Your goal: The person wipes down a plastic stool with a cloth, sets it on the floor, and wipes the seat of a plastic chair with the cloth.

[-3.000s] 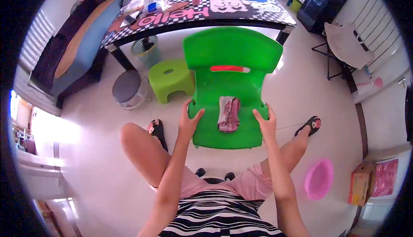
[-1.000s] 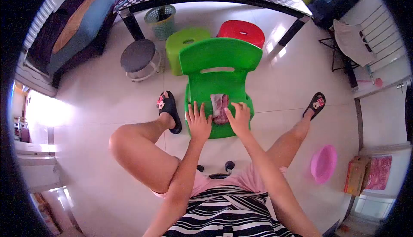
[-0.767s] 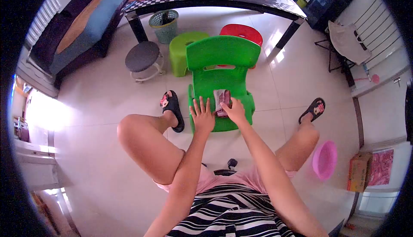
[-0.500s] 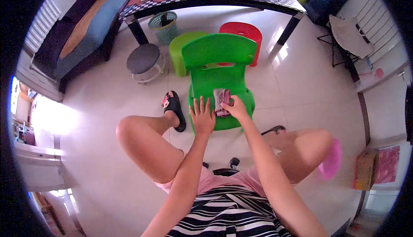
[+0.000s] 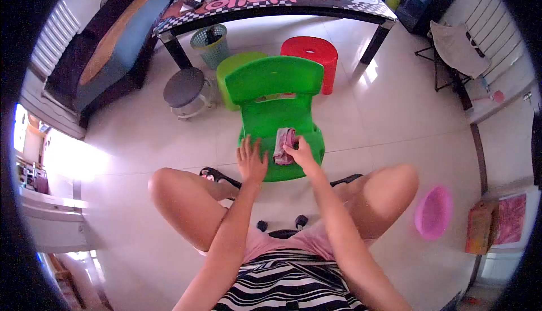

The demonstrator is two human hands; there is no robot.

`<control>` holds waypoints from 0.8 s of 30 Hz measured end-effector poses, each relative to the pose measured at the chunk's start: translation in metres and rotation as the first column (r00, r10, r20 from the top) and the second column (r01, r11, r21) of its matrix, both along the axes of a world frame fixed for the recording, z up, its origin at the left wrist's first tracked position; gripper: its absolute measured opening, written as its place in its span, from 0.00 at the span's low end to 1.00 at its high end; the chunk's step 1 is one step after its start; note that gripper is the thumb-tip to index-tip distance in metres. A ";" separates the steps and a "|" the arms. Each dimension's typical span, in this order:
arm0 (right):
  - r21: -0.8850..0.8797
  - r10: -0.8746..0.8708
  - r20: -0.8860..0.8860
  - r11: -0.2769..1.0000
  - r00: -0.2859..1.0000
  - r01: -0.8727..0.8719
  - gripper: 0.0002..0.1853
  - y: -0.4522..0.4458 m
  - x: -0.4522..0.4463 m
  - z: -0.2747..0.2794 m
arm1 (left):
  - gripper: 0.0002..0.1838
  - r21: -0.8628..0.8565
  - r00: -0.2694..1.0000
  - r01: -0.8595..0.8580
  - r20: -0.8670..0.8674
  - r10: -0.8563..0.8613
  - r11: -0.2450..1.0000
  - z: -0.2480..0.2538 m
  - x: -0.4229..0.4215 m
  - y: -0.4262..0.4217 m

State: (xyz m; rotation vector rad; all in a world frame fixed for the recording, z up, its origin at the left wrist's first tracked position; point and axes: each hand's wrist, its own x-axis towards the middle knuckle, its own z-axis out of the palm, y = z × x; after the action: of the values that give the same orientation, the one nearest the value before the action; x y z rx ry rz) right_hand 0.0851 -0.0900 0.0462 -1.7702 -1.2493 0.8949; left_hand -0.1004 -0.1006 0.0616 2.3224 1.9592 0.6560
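Note:
A small green plastic chair stands in front of me, its seat between my knees. On the seat lies a folded cloth, greyish pink with a darker pink side. My right hand grips the cloth's right edge, thumb on top and some fingers hidden. My left hand rests at the seat's left front, fingers spread, with nothing in it and a little apart from the cloth.
Behind the chair are a light green stool, a red stool, a grey round stool and a mesh basket. A table stands beyond them. A pink basin is on the floor at right, near a cardboard box.
The view has shifted, so the chair appears lower and farther left. My knees have moved, and the pink basin now shows fully. The right hand stays on the cloth.

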 end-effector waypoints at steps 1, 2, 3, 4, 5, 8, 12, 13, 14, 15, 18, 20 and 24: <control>-0.002 0.002 0.002 1.000 1.000 -0.002 0.29 0.003 -0.001 -0.008 | 0.28 0.004 0.997 -0.058 0.056 0.058 0.998 -0.005 0.000 0.005; -0.006 0.008 0.005 1.000 1.000 -0.008 0.26 0.004 0.003 -0.016 | 0.28 0.002 0.987 -0.120 0.113 0.119 0.993 -0.009 0.001 0.009; 0.007 0.027 0.000 1.000 1.000 -0.027 0.25 0.002 0.006 -0.018 | 0.28 -0.003 0.970 -0.181 0.163 0.179 0.984 -0.006 0.003 0.011; 0.025 0.044 -0.011 0.999 0.999 -0.044 0.24 0.001 0.007 -0.021 | 0.27 -0.082 0.959 -0.198 0.192 0.211 0.977 -0.002 0.003 0.016; 0.046 0.056 -0.024 0.997 0.998 -0.055 0.23 0.001 0.005 -0.023 | 0.26 -0.156 0.947 -0.208 0.216 0.239 0.966 0.003 0.001 0.022; 0.085 0.064 -0.172 0.995 0.983 -0.050 0.26 -0.008 0.006 -0.012 | 0.23 0.043 0.975 -0.205 0.092 0.200 0.978 -0.003 -0.002 0.035; 0.169 0.065 -0.139 0.985 0.988 -0.041 0.21 -0.020 -0.009 0.026 | 0.17 0.220 1.000 0.013 0.010 -0.015 0.975 -0.009 -0.006 0.030; 0.224 0.085 -0.074 0.972 0.994 -0.066 0.20 -0.022 -0.009 0.024 | 0.16 0.074 0.996 0.045 0.075 -0.050 0.996 0.008 -0.005 0.027; 0.278 0.100 -0.007 0.956 0.995 -0.094 0.19 -0.023 -0.009 0.021 | 0.15 -0.070 0.986 0.086 0.146 -0.075 0.994 0.025 -0.002 0.022; 0.271 0.118 0.047 0.954 0.992 -0.126 0.19 -0.028 -0.013 0.029 | 0.15 -0.210 0.971 0.134 0.221 -0.086 0.968 0.049 0.006 0.016; 0.265 0.168 0.111 0.945 0.980 -0.192 0.19 -0.038 -0.024 0.052 | 0.22 -0.367 0.909 0.040 0.399 0.118 0.929 0.065 0.019 0.012; 0.249 0.229 -0.018 0.944 0.973 -0.217 0.22 -0.033 -0.023 0.046 | 0.24 -0.412 0.886 0.046 0.438 0.153 0.910 0.057 0.014 0.012; 0.221 -0.094 -0.050 0.970 0.994 0.103 0.31 -0.027 -0.031 0.036 | 0.21 -0.411 0.813 0.077 0.553 0.181 0.909 0.024 0.000 0.015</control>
State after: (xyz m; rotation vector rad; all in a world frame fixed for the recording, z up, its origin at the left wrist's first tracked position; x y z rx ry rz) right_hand 0.0538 -0.1165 0.0820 -1.6131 -1.1766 0.6997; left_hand -0.1000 -0.0856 0.0857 1.5677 1.6647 0.7480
